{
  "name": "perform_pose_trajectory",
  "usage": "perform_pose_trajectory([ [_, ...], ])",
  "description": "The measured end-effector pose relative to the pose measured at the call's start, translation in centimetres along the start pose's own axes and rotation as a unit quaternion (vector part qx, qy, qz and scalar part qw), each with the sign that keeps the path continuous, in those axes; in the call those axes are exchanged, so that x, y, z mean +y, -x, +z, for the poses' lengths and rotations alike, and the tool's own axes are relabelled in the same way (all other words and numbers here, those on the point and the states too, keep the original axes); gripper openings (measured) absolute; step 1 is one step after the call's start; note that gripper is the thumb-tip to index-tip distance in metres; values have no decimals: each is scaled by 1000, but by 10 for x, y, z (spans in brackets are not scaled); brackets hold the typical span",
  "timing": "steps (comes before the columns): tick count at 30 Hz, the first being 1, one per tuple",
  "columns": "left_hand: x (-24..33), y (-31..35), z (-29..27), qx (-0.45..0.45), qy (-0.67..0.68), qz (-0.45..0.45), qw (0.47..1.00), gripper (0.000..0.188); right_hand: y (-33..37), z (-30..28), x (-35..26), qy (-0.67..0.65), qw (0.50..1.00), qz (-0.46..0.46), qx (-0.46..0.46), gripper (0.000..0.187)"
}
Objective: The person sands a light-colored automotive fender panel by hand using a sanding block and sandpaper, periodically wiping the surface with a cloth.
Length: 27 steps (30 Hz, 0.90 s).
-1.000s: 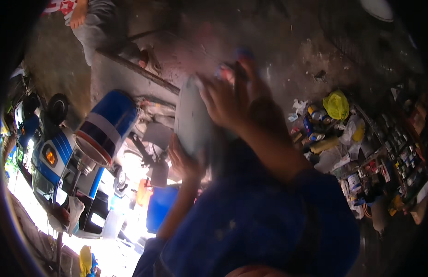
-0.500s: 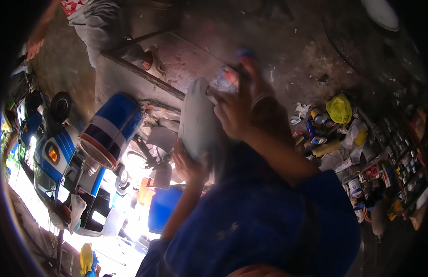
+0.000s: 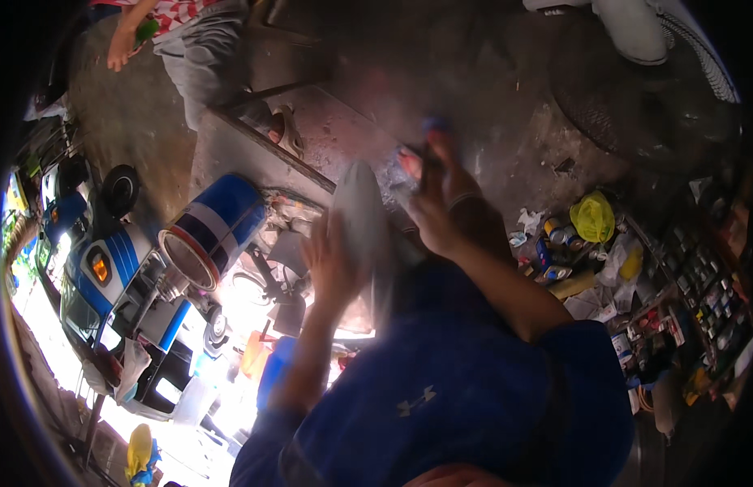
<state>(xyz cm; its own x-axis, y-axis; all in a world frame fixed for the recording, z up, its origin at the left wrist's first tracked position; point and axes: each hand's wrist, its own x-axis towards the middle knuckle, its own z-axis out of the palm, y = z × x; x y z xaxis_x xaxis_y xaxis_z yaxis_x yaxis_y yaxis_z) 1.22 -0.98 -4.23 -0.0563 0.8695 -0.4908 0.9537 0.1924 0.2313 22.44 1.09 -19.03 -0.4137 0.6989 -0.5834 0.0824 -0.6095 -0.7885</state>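
A long pale-grey part (image 3: 362,215) with a tapered, rounded end stands up in front of my body, its lower end blurred. My left hand (image 3: 334,256) lies against its left side, fingers stretched and apart, palm on the surface. To the right of the part is my right hand (image 3: 435,217), fingers bent and pressed round a small flat greyish piece (image 3: 402,195). Motion blurs that piece, and its kind cannot be made out. A narrow gap seems to separate it from the grey part.
A blue-and-white cylinder (image 3: 218,223) and a blue-and-white vehicle (image 3: 109,268) are at left. Upper left, another person's hand (image 3: 119,50) hangs near grey trousers (image 3: 202,61). Cans, a yellow bag (image 3: 593,216) and crowded shelves (image 3: 701,300) are at right; a fan (image 3: 693,53) stands upper right.
My right hand has moved off the grey part, down and right. My left hand has slid up and further across it. The view has shifted, and the other person shows more.
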Motion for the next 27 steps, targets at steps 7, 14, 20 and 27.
perform_pose_trajectory([
  [7,-16,-105,-5,-151,145,0,978,87,4,22,0,-57,996,47,-43,38],
  [14,-6,21,12,67,55,-15,996,86,-22,-25,-46,-17,989,-145,5,41],
  [20,21,68,38,106,25,-135,985,100,-58,-9,-99,294,923,-230,-95,38],
  [27,43,80,58,203,31,-273,940,130,-121,19,-95,502,776,-335,-185,30],
])
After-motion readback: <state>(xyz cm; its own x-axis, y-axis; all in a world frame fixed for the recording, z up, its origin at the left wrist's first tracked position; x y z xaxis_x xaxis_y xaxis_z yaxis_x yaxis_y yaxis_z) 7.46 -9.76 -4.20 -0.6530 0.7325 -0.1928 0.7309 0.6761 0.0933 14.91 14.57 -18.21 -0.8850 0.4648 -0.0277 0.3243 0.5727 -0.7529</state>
